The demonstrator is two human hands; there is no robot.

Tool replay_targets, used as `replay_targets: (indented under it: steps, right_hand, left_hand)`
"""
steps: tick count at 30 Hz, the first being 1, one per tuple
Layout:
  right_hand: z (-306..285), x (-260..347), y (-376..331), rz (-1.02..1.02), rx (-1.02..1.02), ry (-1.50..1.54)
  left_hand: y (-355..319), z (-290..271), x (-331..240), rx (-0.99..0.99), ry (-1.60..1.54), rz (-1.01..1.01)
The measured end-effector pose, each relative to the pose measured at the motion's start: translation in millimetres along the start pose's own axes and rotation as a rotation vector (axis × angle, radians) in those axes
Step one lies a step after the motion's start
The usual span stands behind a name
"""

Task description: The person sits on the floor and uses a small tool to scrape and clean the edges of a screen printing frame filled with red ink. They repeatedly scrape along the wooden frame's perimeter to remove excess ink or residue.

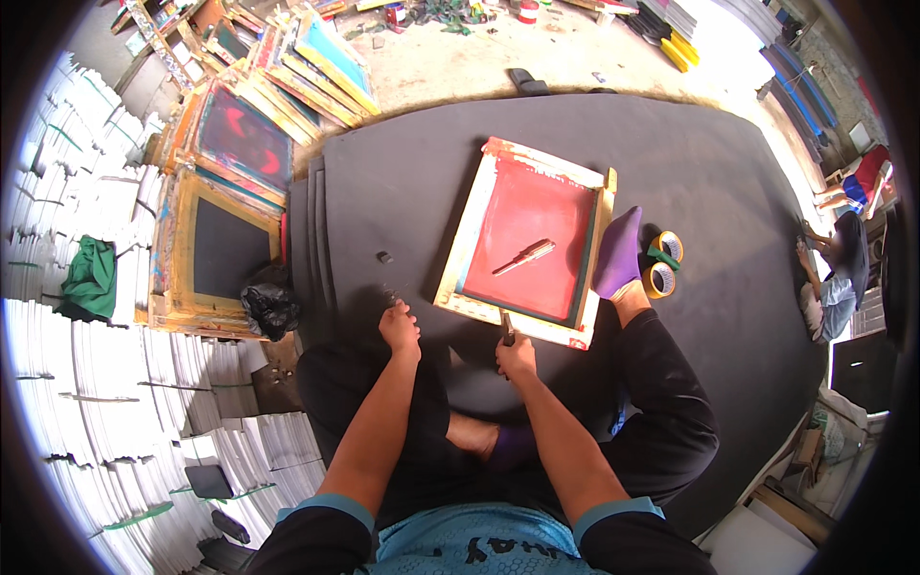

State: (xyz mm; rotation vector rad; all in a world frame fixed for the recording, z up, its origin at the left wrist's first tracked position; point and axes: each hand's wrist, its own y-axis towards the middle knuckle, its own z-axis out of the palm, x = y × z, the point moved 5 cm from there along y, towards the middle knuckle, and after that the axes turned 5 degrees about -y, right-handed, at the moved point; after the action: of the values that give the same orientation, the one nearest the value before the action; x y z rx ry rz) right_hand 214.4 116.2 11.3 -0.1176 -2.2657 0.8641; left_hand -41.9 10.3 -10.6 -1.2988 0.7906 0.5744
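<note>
A wooden screen-printing frame (460, 251) with red mesh lies tilted on a black sheet in front of me. On its mesh rests a screwdriver (524, 257) with a brownish handle. My right hand (517, 356) is closed round a slim dark hand tool (507, 329), whose tip reaches the frame's near edge; its kind is not clear. My left hand (401, 328), left of the frame, is closed just above the black sheet. Something small and dark shows at its fingertips, too small to name. Beyond it lies a small dark lump (385, 257) among scattered bits.
My purple-socked foot (620, 251) sits against the frame's right side. Rolls of tape (659, 280) lie beyond it. More screen frames (222, 244) lean at the left, with a black plastic bag (271, 305) and stacked white sheets (105, 374). Another person (836, 278) sits far right.
</note>
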Motion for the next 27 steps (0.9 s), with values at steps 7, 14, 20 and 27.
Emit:
replay_targets:
  steps: [7,14,20,27]
  right_hand:
    - [12.5,-5.6,-14.9,-0.121,0.178,0.194]
    - [34.9,15.1,-36.7,-0.186,0.398,0.229]
    - [28.2,29.0,-51.5,-0.06,0.717,0.605]
    - [33.8,15.8,-46.4,0.042,0.833,0.697]
  left_hand:
    - [-27.1,33.5,3.5,0.643,0.32,0.388]
    - [-67.3,41.6,16.8,0.835,0.677,0.542]
    - [-60.2,45.3,17.7,0.892,0.488,0.403]
    - [-49.6,48.4,21.9,0.887,0.446,0.563]
